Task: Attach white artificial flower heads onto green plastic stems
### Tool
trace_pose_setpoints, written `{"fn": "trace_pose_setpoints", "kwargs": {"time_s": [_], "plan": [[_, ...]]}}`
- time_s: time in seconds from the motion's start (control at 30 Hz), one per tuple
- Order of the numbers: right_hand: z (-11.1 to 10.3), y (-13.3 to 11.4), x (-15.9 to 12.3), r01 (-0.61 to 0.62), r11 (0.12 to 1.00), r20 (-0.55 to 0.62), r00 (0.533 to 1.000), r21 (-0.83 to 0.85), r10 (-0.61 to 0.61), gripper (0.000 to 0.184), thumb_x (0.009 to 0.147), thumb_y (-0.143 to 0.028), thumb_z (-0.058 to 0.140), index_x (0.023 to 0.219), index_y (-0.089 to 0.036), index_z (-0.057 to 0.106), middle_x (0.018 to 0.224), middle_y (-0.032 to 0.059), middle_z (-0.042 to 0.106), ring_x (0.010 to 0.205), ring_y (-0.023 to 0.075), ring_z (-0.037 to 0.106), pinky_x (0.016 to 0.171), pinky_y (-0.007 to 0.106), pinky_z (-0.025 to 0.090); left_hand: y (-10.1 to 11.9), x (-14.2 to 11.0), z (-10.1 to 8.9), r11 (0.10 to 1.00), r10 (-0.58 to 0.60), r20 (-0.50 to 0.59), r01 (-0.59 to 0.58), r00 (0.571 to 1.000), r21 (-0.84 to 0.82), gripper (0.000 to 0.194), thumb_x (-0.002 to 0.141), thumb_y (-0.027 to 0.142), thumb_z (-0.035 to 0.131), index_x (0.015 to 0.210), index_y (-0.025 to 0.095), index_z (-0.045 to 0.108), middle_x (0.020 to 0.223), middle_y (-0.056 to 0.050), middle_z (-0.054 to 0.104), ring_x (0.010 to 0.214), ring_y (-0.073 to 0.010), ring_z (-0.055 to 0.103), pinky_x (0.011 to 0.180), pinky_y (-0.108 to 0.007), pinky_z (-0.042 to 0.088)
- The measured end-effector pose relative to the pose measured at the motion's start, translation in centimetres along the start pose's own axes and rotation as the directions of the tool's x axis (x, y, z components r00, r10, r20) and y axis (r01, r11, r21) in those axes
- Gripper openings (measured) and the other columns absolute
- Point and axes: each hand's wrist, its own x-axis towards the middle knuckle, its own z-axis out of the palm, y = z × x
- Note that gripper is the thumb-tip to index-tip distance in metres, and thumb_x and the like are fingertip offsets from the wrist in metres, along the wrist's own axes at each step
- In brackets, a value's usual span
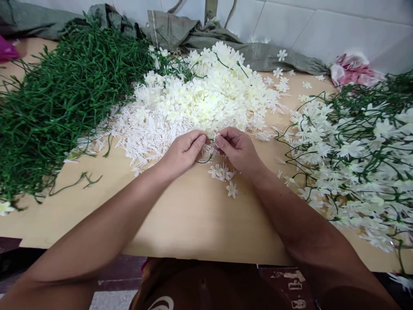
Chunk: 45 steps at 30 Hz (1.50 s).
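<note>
1 brown garment (206, 284) is seen at the near edge, below 1 tan board (180, 224). 2 bare forearms are extended fwd from the bottom L & R corners, angled inward. At far L edge, 1 white-yellow flower (4, 208) is seen by the greenery. 1 lone white flower (232, 189) is laid on the board below the R hand; a small cluster (221, 171), exact no. unclear due to overlap, is set just above it.

2 hands are held near each other at ctr, fingertips almost meeting. L hand (185, 150): thumb & index pinched, 1 thin green stem (204, 161) gripped, its curve hanging below the fingers. R hand (237, 148): fingers curled, thumb pressed to index; anything pinched is too small to tell.

4 heaps are spread around, pcs too many to count: green stems (74, 82) L, slim white pcs (151, 133) ctr, white blossoms (206, 90) behind, stemmed flowers (351, 150) R.

At back, 1 pink-white bag (353, 71) is placed R, grey-green cloth (258, 54) is bunched along 1 tiled wall (290, 26).
</note>
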Motion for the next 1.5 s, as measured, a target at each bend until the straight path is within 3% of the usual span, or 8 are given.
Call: {"fn": "trace_pose_setpoints", "kwargs": {"time_s": [0.23, 0.37, 0.53, 0.7, 0.93, 1.07, 1.33, 1.5], "plan": [[-0.4, -0.8, 0.1, -0.064, 0.997, -0.153, 0.986, 0.051, 0.071, 0.047, 0.069, -0.064, 0.067, 0.065, -0.020, 0.050, 0.050, -0.0067, 0.045, 0.046, 0.0058, 0.039, 0.046, 0.023, 0.033, 0.7, -0.4, -1.7, 0.776, 0.494, -0.053, -0.413, 0.868, 0.478, 0.025, 0.086, 0.043, 0.055, 0.096, 0.025, 0.069, 0.105, -0.008, 0.064, 0.098, -0.0220, 0.055, 0.094, -0.040, 0.035], [-0.5, -1.2, 0.0, -0.074, 0.996, -0.109, 0.991, 0.042, 0.079, 0.047, 0.073, -0.064, 0.064, 0.066, -0.021, 0.048, 0.050, -0.0067, 0.043, 0.046, 0.0055, 0.038, 0.045, 0.023, 0.031, 1.4, -0.7, -1.6, 0.817, 0.452, -0.128, -0.353, 0.883, 0.456, 0.023, 0.091, 0.037, 0.051, 0.080, 0.024, 0.067, 0.089, -0.004, 0.068, 0.087, -0.0179, 0.060, 0.093, -0.041, 0.036], [-1.1, -1.6, -0.2, 0.049, 0.985, 0.020, 0.999, -0.164, -0.047, 0.027, 0.088, -0.044, 0.057, 0.075, -0.020, 0.053, 0.065, -0.0022, 0.052, 0.057, 0.0080, 0.044, 0.053, 0.025, 0.038, 1.7, -0.5, -2.6, 0.952, 0.276, -0.477, -0.304, 0.835, 0.018, 0.019, 0.095, 0.031, 0.048, 0.095, 0.022, 0.065, 0.069, 0.003, 0.059, 0.068, -0.0095, 0.059, 0.074, -0.032, 0.046], [-1.8, -0.9, -0.4, 0.280, 0.687, 0.265, 0.955, -0.670, -0.131, 0.013, 0.075, -0.007, 0.061, 0.083, -0.017, 0.064, 0.092, 0.0091, 0.060, 0.090, 0.0223, 0.052, 0.080, 0.039, 0.045, 0.0, 1.2, -3.7, 0.920, 0.178, -0.586, -0.345, 0.790, -0.186, 0.009, 0.082, 0.027, 0.066, 0.085, 0.020, 0.060, 0.069, 0.006, 0.057, 0.062, -0.0061, 0.052, 0.061, -0.028, 0.043], [-1.9, -0.3, 0.0, 0.262, 0.688, 0.204, 0.965, -0.676, -0.168, 0.011, 0.078, -0.009, 0.053, 0.073, -0.018, 0.058, 0.080, 0.0055, 0.058, 0.078, 0.0180, 0.050, 0.074, 0.034, 0.042, 2.0, -0.1, -3.0, 0.967, 0.015, -0.072, -0.032, 0.997, -0.252, 0.013, 0.068, 0.012, 0.057, 0.076, 0.019, 0.064, 0.067, 0.001, 0.058, 0.060, -0.0092, 0.047, 0.056, -0.025, 0.036], [-2.0, -0.8, 0.0, 0.144, 0.815, 0.072, 0.990, -0.562, -0.125, 0.009, 0.079, -0.011, 0.054, 0.073, -0.019, 0.052, 0.071, 0.0001, 0.056, 0.064, 0.0120, 0.047, 0.064, 0.029, 0.038, 2.7, -1.1, -2.3, 0.997, -0.078, 0.348, 0.080, 0.934, 0.009, 0.024, 0.072, 0.017, 0.058, 0.095, 0.018, 0.067, 0.056, 0.004, 0.045, 0.050, -0.0086, 0.039, 0.049, -0.023, 0.029], [-2.0, -0.8, 0.0, 0.099, 0.878, 0.032, 0.995, -0.469, -0.095, 0.013, 0.074, -0.008, 0.056, 0.072, -0.019, 0.050, 0.072, -0.0013, 0.054, 0.064, 0.0098, 0.047, 0.062, 0.027, 0.038, 2.4, -0.9, 0.2, 0.885, -0.145, 0.326, -0.025, 0.934, 0.465, 0.026, 0.074, 0.019, 0.060, 0.097, 0.025, 0.071, 0.063, 0.003, 0.061, 0.054, -0.0112, 0.049, 0.055, -0.022, 0.028], [-2.2, -0.8, 0.2, 0.092, 0.916, 0.011, 0.995, -0.391, -0.096, 0.012, 0.076, -0.010, 0.056, 0.074, -0.020, 0.048, 0.068, -0.0034, 0.052, 0.060, 0.0080, 0.044, 0.059, 0.026, 0.037, 2.2, -0.7, 0.8, 0.911, -0.118, 0.271, -0.005, 0.955, 0.413, 0.015, 0.077, 0.023, 0.058, 0.083, 0.020, 0.071, 0.063, 0.001, 0.061, 0.055, -0.0110, 0.048, 0.057, -0.024, 0.029]]}}
